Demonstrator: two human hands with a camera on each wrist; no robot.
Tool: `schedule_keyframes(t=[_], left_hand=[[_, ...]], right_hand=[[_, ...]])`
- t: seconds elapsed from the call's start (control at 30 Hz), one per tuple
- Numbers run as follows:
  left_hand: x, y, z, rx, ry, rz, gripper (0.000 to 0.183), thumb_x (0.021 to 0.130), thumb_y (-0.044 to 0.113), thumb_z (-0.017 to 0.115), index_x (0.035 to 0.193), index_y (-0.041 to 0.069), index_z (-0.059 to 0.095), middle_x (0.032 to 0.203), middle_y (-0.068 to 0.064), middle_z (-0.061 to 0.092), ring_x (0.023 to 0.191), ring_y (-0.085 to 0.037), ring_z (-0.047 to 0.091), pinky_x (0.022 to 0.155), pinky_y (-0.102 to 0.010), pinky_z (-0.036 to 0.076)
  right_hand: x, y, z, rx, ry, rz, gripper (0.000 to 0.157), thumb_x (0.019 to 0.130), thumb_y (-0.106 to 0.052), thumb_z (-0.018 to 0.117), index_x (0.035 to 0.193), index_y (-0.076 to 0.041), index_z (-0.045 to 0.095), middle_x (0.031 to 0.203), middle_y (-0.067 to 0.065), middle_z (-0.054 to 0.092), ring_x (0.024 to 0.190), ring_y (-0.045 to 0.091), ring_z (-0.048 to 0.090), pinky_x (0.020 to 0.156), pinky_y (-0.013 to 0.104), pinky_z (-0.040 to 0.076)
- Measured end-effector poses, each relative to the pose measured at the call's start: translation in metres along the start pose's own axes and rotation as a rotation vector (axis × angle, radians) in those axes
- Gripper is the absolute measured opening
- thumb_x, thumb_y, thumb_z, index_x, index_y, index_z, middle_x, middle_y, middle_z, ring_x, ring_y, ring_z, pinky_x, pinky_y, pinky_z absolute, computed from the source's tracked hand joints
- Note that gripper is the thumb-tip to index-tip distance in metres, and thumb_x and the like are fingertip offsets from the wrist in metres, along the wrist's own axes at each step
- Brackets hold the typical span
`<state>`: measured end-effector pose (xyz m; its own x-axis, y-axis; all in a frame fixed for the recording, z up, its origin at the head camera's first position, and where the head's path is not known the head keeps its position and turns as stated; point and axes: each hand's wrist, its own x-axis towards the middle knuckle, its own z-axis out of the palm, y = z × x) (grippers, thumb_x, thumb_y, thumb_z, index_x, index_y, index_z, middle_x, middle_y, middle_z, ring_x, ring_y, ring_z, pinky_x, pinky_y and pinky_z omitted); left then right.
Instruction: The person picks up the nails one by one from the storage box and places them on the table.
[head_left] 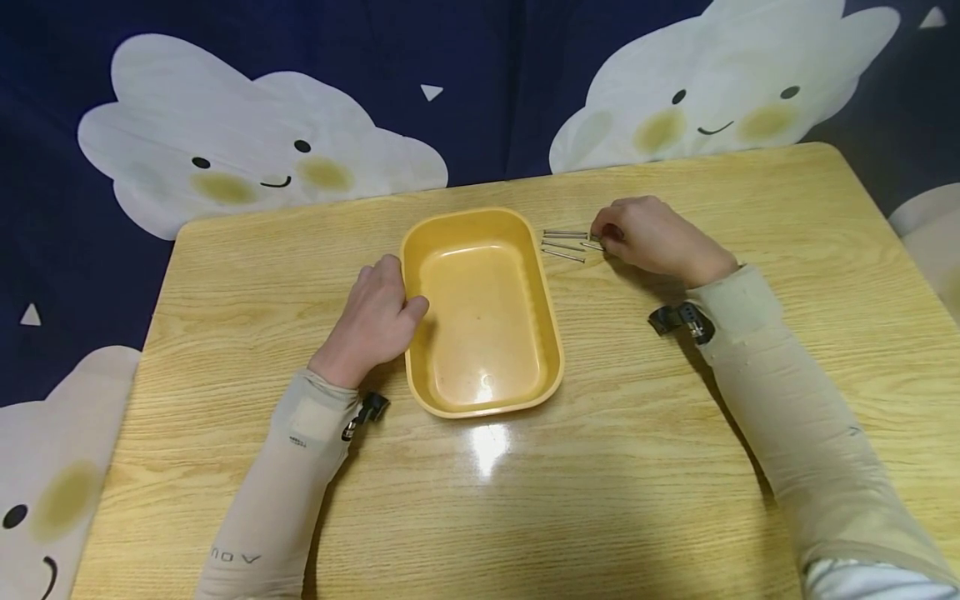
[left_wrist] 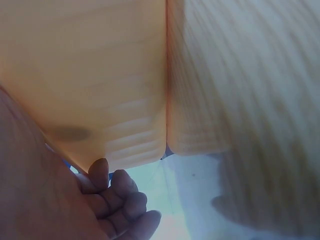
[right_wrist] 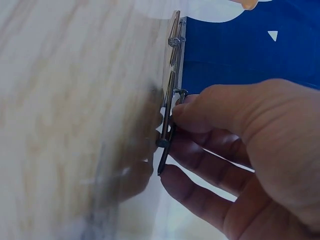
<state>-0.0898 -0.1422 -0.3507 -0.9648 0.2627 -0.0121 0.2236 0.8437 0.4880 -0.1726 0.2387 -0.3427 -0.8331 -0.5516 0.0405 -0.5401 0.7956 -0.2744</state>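
Note:
A yellow plastic tray [head_left: 480, 408] stands on the table, its inside bare. My left hand [head_left: 375, 321] holds its left rim, the thumb over the edge and the other fingers along the outer wall. In the left wrist view, the tray's side wall [left_wrist: 110, 75] rises beside the curled fingers [left_wrist: 122, 187]. Several metal nails [head_left: 564, 235] lie right of the tray near its far corner. At their right end, my right hand [head_left: 648, 237] pinches a nail [right_wrist: 165, 159] between thumb and fingers, close to the tabletop. Other nails [right_wrist: 174, 42] lie just beyond the fingertips.
The wooden table [head_left: 600, 475] has rounded far corners. Behind it hangs a dark blue cloth [head_left: 480, 92] with white smiling clouds. Small black cameras [head_left: 682, 321] are strapped at both wrists, over beige sleeves.

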Motion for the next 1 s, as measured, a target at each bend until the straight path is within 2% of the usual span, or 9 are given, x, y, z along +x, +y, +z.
schedule_keyframes(t=[0.57, 0.9, 1.0], left_hand=[[0.003, -0.003, 0.004, 0.000, -0.009, 0.007, 0.021, 0.091, 0.022, 0.047, 0.096, 0.001, 0.046, 0.085, -0.012, 0.042, 0.085, -0.034, 0.041, 0.078, -0.037, 0.031], [0.011, -0.009, 0.007, 0.027, -0.044, -0.038, 0.031, 0.097, 0.031, 0.044, 0.105, 0.001, 0.050, 0.092, -0.014, 0.048, 0.092, -0.035, 0.045, 0.079, -0.039, 0.036], [0.012, -0.012, 0.006, 0.045, -0.035, -0.038, 0.040, 0.101, 0.036, 0.042, 0.111, -0.002, 0.052, 0.097, -0.017, 0.054, 0.095, -0.037, 0.048, 0.082, -0.043, 0.039]], right_hand=[[-0.003, 0.005, 0.004, 0.017, -0.029, 0.042, 0.020, 0.097, -0.008, 0.061, 0.112, 0.000, 0.074, 0.108, 0.019, 0.074, 0.096, 0.033, 0.068, 0.090, 0.050, 0.054], [-0.011, 0.014, 0.009, 0.022, 0.034, 0.093, 0.026, 0.098, -0.013, 0.060, 0.115, 0.004, 0.072, 0.104, 0.021, 0.073, 0.090, 0.032, 0.066, 0.086, 0.050, 0.053], [-0.016, 0.015, 0.011, 0.039, 0.057, 0.107, 0.027, 0.098, -0.014, 0.059, 0.115, 0.003, 0.072, 0.103, 0.020, 0.073, 0.090, 0.031, 0.066, 0.085, 0.050, 0.054]])
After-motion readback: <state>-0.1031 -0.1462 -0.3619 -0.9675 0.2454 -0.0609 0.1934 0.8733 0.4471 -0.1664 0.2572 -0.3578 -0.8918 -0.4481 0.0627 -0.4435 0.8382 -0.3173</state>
